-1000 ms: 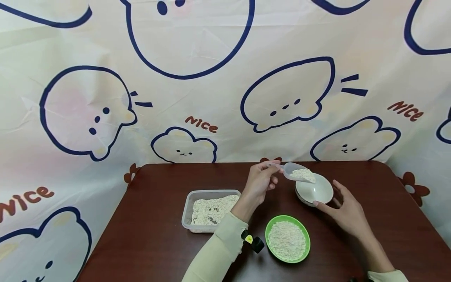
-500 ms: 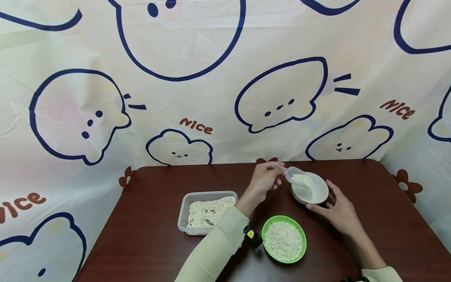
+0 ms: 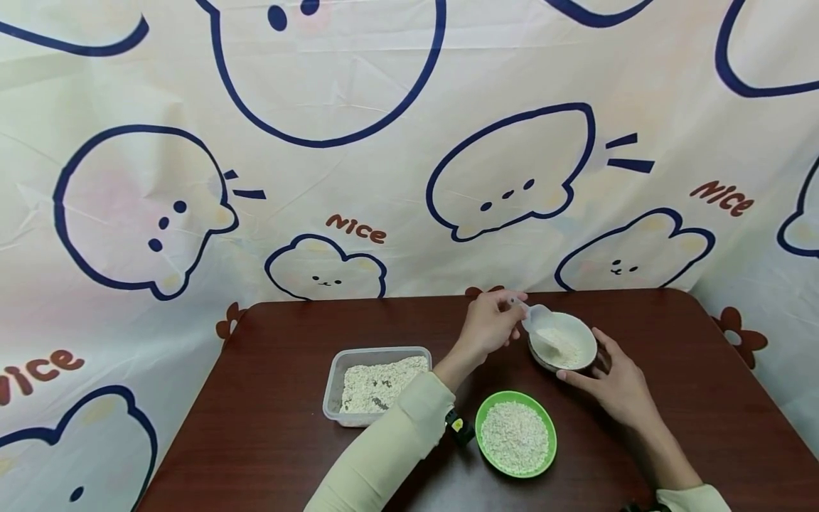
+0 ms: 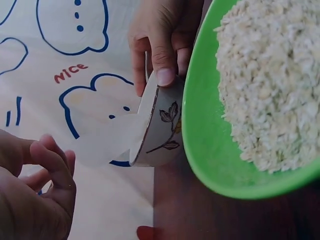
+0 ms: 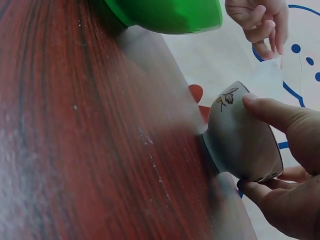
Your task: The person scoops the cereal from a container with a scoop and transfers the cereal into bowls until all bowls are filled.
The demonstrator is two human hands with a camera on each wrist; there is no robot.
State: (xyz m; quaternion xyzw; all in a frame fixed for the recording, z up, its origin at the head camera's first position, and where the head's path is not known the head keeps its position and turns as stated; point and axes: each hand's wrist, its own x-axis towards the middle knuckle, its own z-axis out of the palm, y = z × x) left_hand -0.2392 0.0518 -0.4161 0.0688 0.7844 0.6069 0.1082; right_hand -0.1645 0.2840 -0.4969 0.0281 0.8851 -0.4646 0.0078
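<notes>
My left hand point(image 3: 488, 323) pinches the handle of a translucent plastic scoop point(image 3: 536, 316), tipped down over a white bowl point(image 5: 240, 132). Pale flakes that look like oats point(image 3: 563, 348) lie in the bowl below the scoop's mouth. My right hand point(image 3: 621, 387) holds the bowl from its right side, thumb on the near rim and fingers around the far side. A brown leaf pattern point(image 4: 170, 125) decorates the bowl's outer wall in the left wrist view. In the right wrist view, the left hand point(image 5: 262, 25) is above the bowl with the whitish scoop point(image 5: 270, 75).
Nearer me on the brown table point(image 3: 269, 427) stands a green bowl point(image 3: 553, 448) filled with pale flakes. Left of it, a clear rectangular container point(image 3: 333, 387) holds more flakes, partly overlapped by my left sleeve. A cartoon-printed cloth point(image 3: 397, 178) hangs behind the table.
My left hand has turned the scoop from nearly level to steeply tipped, and its flakes have dropped into the white bowl. The right hand stays on the bowl.
</notes>
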